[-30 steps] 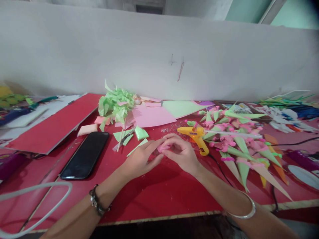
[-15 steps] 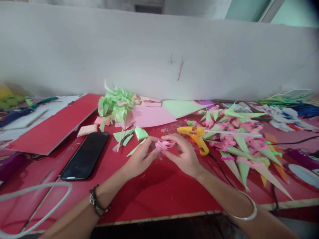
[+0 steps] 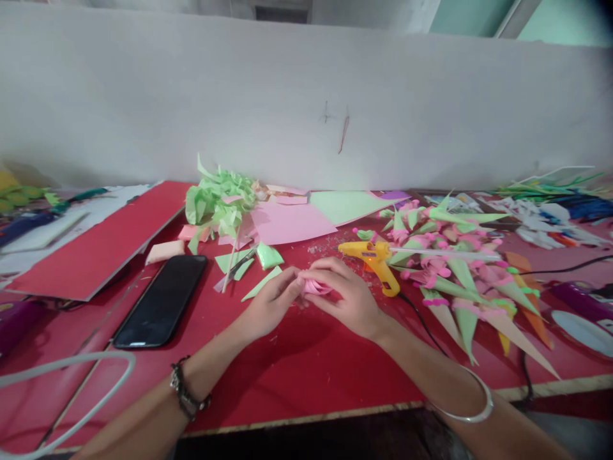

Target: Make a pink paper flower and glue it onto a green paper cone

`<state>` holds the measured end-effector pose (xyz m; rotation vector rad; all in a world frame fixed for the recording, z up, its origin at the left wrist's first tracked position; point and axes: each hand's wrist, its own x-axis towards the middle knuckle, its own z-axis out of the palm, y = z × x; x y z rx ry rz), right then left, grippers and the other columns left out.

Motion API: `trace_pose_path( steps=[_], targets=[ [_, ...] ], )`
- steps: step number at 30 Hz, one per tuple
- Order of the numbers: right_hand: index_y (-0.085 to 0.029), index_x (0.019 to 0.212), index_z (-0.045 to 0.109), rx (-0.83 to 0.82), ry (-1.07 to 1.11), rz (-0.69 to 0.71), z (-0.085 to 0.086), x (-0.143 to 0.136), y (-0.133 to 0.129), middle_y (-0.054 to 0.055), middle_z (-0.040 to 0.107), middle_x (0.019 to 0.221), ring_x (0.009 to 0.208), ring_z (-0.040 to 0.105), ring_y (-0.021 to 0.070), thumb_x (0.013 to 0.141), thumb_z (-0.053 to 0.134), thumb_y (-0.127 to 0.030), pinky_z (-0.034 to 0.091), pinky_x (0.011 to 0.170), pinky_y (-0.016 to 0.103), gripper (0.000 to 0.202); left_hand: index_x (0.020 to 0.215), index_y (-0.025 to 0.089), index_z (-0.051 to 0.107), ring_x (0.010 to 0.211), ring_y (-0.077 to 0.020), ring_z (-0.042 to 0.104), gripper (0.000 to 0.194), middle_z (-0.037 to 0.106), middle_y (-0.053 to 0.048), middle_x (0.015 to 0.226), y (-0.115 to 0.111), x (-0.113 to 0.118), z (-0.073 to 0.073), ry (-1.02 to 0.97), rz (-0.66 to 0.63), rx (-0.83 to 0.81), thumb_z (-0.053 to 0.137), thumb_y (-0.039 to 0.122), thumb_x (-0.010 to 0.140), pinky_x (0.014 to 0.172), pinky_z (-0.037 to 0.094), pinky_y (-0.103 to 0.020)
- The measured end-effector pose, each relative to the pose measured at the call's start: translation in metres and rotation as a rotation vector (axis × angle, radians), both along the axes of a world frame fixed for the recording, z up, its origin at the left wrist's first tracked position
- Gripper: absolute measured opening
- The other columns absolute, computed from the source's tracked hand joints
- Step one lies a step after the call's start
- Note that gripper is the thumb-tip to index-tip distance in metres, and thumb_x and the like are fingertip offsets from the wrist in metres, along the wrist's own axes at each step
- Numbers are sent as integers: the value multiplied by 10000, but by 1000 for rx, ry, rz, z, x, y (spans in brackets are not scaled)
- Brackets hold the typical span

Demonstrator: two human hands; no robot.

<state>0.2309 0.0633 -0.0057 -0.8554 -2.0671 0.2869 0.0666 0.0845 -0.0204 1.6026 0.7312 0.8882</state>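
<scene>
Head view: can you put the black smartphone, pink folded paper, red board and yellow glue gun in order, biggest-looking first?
Red board
Black smartphone
Yellow glue gun
Pink folded paper, partly hidden

No readable text, small label point(image 3: 368, 254) on glue gun point(image 3: 382, 265) blurred

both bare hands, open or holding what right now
Left hand: closed, pinching one side of a pink, folded, paper-like piece.
Right hand: closed on the same piece's other side.

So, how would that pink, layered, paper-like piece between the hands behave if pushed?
The pink, layered, paper-like piece is probably light, since its folds look thin. Those curved layers would likely give or crease under pressure. Its visible rounded side might let it rock.
</scene>
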Motion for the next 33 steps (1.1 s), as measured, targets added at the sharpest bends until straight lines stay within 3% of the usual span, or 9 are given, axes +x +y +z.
trace_pose_path(
  steps=[7, 12, 19, 24, 33],
  targets=[
    [-231, 1037, 554, -40, 7, -8, 1, 2, 1, 38, 556, 946, 886, 539, 143, 788, 535, -222, 463, 766, 268, 250, 809, 162, 569, 632, -78, 505, 221, 521, 23, 703, 1, 2, 7, -94, -48, -259, 501, 370, 779, 626, 446, -211],
    [-222, 1013, 559, -67, 15, 16, 2, 3, 1, 41, 573, 955, 889, 549, 146, 770, 560, -224, 463, 776, 273, 243, 821, 161, 614, 608, -76, 506, 231, 546, 20, 679, 2, 0, 9, -90, -56, -326, 539, 368, 752, 643, 441, -216],
    [-200, 932, 579, -20, 34, -21, 4, 2, 0, 51, 563, 960, 908, 542, 147, 759, 571, -214, 457, 792, 269, 173, 867, 151, 605, 634, -81, 534, 235, 584, -1, 726, 3, -3, 10, -78, -47, -309, 564, 347, 744, 673, 439, -225],
    [-194, 887, 587, -19, 107, -47, 4, 2, 0, 36, 592, 850, 795, 565, 131, 758, 574, -201, 471, 706, 253, 129, 1026, 174, 488, 674, -98, 563, 358, 594, -18, 836, 4, -4, 12, -115, -101, -227, 611, 298, 713, 624, 447, -221],
    [-211, 949, 571, -83, 110, 3, 2, 1, -1, 36, 571, 878, 819, 559, 140, 755, 567, -179, 472, 717, 277, 197, 910, 146, 477, 579, -79, 557, 256, 580, 12, 691, 3, -4, 15, -29, -73, -191, 572, 312, 740, 577, 455, -210]
  ],
)
